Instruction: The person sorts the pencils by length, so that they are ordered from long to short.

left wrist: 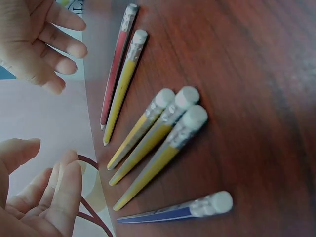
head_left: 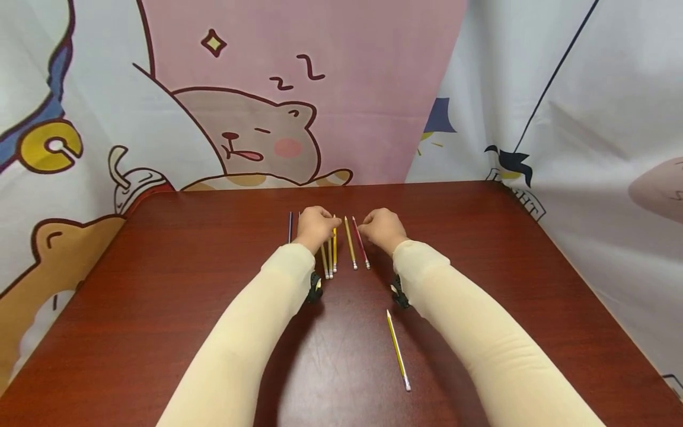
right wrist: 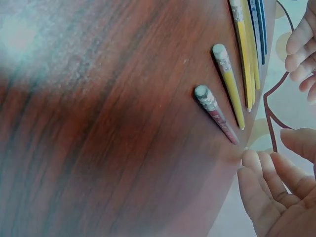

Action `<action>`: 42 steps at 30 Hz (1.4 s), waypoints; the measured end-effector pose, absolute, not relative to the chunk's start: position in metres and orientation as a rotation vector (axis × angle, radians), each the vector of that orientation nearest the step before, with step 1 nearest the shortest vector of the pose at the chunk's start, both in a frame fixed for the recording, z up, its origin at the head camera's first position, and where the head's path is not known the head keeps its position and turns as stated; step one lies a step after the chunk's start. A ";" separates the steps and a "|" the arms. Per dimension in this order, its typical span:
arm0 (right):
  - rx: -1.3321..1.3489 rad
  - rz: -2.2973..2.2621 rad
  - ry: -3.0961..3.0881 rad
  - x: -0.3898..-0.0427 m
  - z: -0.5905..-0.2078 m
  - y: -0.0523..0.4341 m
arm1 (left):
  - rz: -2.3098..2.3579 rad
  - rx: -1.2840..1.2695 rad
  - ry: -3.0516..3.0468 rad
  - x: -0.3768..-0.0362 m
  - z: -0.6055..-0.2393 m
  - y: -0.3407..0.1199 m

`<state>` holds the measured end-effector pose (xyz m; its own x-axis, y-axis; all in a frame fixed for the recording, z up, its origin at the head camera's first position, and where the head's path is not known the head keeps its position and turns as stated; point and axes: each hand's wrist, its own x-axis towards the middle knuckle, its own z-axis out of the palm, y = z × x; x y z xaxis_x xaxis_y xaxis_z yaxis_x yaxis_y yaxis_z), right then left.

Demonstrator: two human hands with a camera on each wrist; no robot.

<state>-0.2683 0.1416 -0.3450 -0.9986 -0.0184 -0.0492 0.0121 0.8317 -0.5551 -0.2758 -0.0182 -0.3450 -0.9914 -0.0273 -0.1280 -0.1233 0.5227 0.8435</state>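
Several eraser-tipped pencils lie side by side on the table, points toward the far edge. My left hand hovers over the row; its loosely bent fingers hold nothing in the left wrist view. Three yellow pencils lie close together beside it, and a blue pencil lies farther left. To the right are a separate yellow pencil and a red pencil. Just right of the red one is my right hand, fingers relaxed and apart from it in the right wrist view. A second dark pencil is partly hidden by the left hand.
Another yellow pencil lies alone nearer me, between the forearms. The reddish-brown table ends at a cartoon-printed curtain behind and at both sides.
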 end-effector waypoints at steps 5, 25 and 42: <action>-0.016 -0.934 2.914 -0.259 -0.343 0.145 | 1.510 -0.111 2.641 -0.272 -0.347 -0.022; -0.145 -1.103 2.721 -0.203 -0.342 0.169 | 1.782 -0.013 2.449 -0.245 -0.340 -0.052; -0.135 -1.057 2.644 -0.163 -0.354 0.180 | 1.722 0.117 2.418 -0.208 -0.338 -0.064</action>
